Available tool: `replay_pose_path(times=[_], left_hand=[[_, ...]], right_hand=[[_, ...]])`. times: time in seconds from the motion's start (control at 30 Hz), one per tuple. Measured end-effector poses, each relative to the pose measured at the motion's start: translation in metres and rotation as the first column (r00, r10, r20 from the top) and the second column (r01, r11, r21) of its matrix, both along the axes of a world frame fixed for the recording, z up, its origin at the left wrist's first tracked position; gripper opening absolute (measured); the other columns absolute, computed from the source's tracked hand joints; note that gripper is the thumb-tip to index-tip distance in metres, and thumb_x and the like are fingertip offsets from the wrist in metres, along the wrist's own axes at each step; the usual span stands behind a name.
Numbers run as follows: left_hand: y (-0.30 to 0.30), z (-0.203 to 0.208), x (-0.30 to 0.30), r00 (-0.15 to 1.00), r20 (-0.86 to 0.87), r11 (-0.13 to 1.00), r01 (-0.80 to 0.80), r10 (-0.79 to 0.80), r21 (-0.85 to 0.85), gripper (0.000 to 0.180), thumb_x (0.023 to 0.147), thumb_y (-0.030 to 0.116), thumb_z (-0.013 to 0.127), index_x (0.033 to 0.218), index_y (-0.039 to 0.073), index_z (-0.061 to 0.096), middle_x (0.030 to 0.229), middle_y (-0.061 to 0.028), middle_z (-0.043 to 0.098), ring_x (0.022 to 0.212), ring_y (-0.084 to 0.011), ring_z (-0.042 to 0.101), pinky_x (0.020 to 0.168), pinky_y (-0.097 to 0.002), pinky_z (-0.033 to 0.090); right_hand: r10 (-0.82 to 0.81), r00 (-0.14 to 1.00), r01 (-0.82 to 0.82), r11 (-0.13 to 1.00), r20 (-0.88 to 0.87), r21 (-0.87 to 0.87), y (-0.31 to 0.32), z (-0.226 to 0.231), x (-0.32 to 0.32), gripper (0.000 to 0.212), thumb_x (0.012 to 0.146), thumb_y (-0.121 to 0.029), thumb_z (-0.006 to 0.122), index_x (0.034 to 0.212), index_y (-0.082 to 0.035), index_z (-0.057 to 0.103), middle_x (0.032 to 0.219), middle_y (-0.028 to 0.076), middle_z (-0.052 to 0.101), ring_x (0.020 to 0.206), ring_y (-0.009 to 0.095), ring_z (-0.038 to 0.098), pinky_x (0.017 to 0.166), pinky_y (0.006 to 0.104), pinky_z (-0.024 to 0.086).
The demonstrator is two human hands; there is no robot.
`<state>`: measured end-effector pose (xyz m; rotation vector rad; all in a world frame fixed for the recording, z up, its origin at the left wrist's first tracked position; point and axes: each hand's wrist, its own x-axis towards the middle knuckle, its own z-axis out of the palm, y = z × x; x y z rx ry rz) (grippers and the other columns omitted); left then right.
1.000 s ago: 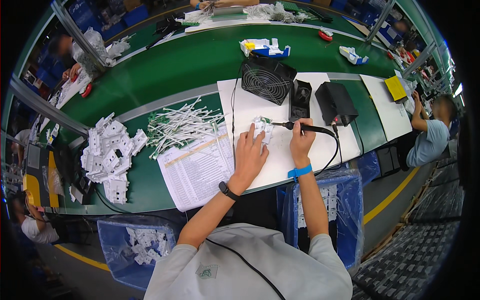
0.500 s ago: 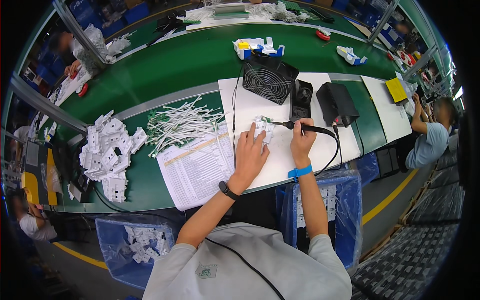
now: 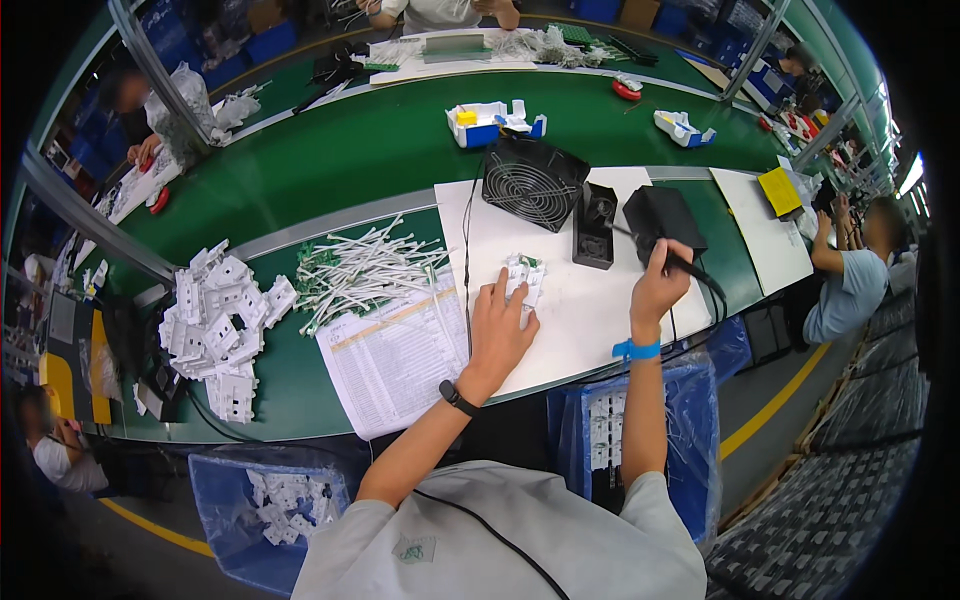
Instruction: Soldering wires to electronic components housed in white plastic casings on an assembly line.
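Note:
On the white work sheet [image 3: 580, 325], my left hand [image 3: 497, 345] holds down a small white plastic housing [image 3: 532, 278] with its fingertips. A bit of green circuit board shows at the housing's far end. My right hand [image 3: 658, 292] is closed around a soldering iron [image 3: 686, 267], well to the right of the housing. The iron points up and left, its tip end by the narrow black holder [image 3: 594, 248]; whether it touches the holder I cannot tell. The iron's black cable loops down on the right.
A black fan [image 3: 532, 188] and a black power box [image 3: 662, 218] stand beyond my hands. To the left lie white cables [image 3: 375, 265], a printed sheet [image 3: 390, 370] and piled white housings [image 3: 218, 325]. Blue lined bins [image 3: 225, 520] sit below the table edge. Other people work around.
My right hand has carried the soldering iron away from the housing, rightward to the black holder. My left hand has stayed on the housing. Across the bench, a person's arms have come into view.

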<state>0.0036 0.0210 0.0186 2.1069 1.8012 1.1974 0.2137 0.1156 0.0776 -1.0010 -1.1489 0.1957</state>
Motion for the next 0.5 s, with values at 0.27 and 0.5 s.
replay_pose_path(times=[0.27, 0.5], left_hand=[[0.000, 0.001, 0.002, 1.000, 0.025, 1.000, -0.013, 0.013, 0.001, 0.042, 0.081, 0.022, 0.077, 0.116, 0.001, 0.068, 0.139, -0.0239, 0.053, 0.110, -0.0349, 0.051, 0.094, -0.0418, 0.045], [0.001, -0.003, 0.001, 0.999, 0.042, 1.000, -0.007, 0.006, 0.012, 0.040, 0.081, 0.020, 0.076, 0.115, 0.001, 0.068, 0.137, -0.0236, 0.053, 0.110, -0.0354, 0.051, 0.095, -0.0427, 0.045]], right_hand=[[-0.044, 0.830, 0.134, 0.984, 0.556, -0.122, 0.068, 0.002, -0.005, 0.019, 0.095, -0.019, 0.068, 0.089, -0.001, 0.063, 0.068, 0.016, 0.063, 0.060, 0.032, 0.063, 0.057, 0.0390, 0.048], [0.015, 0.893, 0.060, 0.987, 0.450, -0.151, 0.075, -0.027, -0.014, 0.018, 0.096, -0.015, 0.067, 0.093, 0.003, 0.065, 0.069, 0.014, 0.061, 0.059, 0.024, 0.059, 0.057, 0.0346, 0.046]])
